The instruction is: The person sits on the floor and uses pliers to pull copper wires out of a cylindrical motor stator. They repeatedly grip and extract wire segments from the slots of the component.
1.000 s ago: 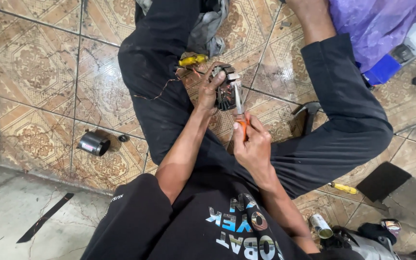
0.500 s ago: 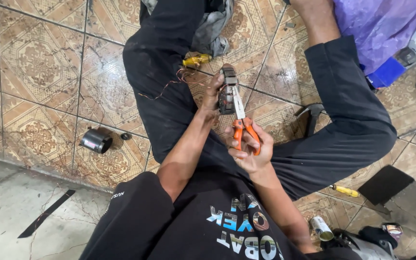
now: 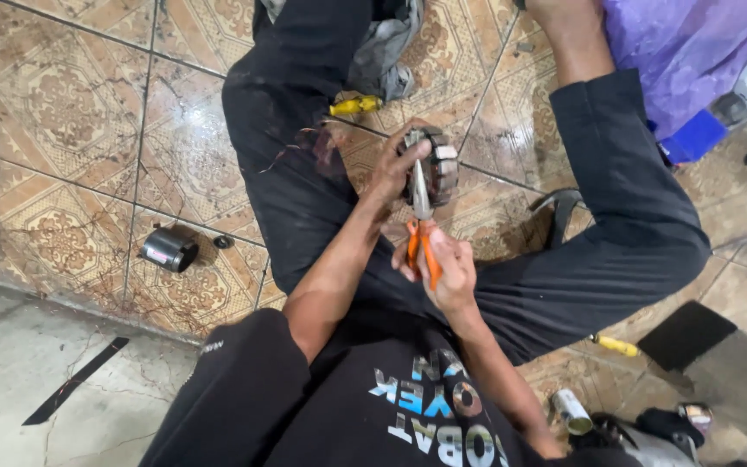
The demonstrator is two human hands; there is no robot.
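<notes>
Sitting cross-legged on patterned beige floor tiles (image 3: 62,130), in dark trousers. Gripping a round ribbed metal motor core with coppery windings (image 3: 439,164) in the left hand (image 3: 399,169), fingers curled tight around its near side, holding it up above the lap. Squeezing orange-handled long-nose pliers (image 3: 423,232) in the right hand (image 3: 444,268), fist closed on the handles, silver nose pointing up and touching the face of the core; whether the tips are pinching anything being too small to tell. Lying well apart on the tiles to the left, a short black metal cylinder (image 3: 169,249). Resting just beyond the left knee, a yellow-handled tool (image 3: 354,105). Bunching at the upper right, a purple plastic sheet (image 3: 685,47).
</notes>
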